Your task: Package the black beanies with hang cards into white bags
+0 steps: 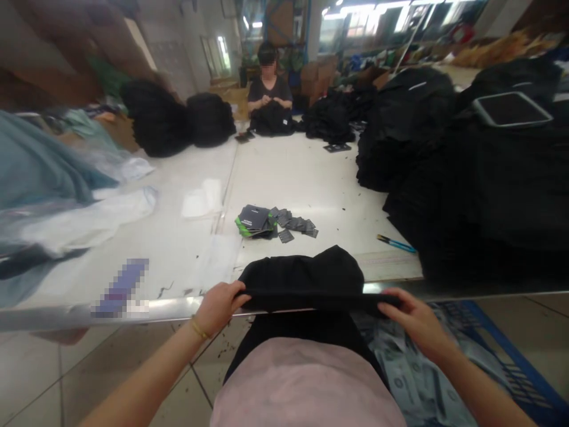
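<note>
Pale pink top [306, 385] fills the foreground as a worker holds a black garment [302, 276] up in front of the body, just above the metal edge of a white worktable [178, 306]. The soft, dark cloth bulges in a rounded fold, its hem pulled into a taut band between the hands. Left hand [217, 308], wearing a gold bangle [200, 329], closes on one end of the band; right hand [415, 317] grips the other, fingers curled over the cloth. Below at right, printed plastic bags [400, 379] lie in a blue crate [502, 350]. On the table beyond sit a stack of dark packets with green edging [255, 220], loose dark tags [296, 224] and a blue marker [395, 243]. Heaped black garments [413, 130] rise at right. Across the table, a co-worker [269, 89] in a dark T-shirt handles more black cloth.
</note>
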The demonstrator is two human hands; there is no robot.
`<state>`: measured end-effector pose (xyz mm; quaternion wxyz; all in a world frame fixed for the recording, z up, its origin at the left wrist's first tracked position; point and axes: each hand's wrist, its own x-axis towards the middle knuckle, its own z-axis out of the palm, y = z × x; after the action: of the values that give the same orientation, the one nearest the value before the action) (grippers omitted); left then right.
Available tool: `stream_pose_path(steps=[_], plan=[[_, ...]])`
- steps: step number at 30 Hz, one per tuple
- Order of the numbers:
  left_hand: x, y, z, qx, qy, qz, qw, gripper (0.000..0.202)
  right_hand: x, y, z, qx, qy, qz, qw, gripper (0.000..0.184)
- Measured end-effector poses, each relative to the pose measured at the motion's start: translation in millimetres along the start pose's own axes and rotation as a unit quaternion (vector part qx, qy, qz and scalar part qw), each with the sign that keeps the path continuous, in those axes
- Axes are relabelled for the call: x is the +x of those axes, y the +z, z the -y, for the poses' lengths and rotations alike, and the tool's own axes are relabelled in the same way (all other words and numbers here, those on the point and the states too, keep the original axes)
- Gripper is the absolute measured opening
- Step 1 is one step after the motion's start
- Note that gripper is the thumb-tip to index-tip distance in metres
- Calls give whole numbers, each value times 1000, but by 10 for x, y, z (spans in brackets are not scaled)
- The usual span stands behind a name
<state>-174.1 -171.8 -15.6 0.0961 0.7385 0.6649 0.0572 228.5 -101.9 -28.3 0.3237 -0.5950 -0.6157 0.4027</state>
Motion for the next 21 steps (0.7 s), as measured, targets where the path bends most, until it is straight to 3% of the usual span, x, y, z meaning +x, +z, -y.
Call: stream_pose_path(steps=[3, 6, 8, 12, 15, 18, 21], plan=[[302, -87, 53, -13, -43, -39, 998, 28, 492, 69, 119, 24, -5, -46, 999, 30], [658, -9, 82, -70, -107, -43, 991, 31, 933, 341, 155, -100, -68, -109, 987, 39], [840, 103, 99, -97, -132, -26, 986, 32, 1054, 579, 133, -197, -128, -112, 966, 45], [940, 311, 194, -69, -152, 4, 986, 35, 958, 906, -62, -350, -264, 15, 899, 43], [849, 333, 351, -65, -187, 18, 980, 36, 917, 880, -258, -405, -286, 83, 864, 46], [780, 220, 473, -81, -204, 23, 975, 33, 944, 777, -304, -406, -292, 109, 859, 47], [873, 58, 376, -104, -196, -38, 974, 28, 797, 866, -88, -358, -323, 84, 872, 51]])
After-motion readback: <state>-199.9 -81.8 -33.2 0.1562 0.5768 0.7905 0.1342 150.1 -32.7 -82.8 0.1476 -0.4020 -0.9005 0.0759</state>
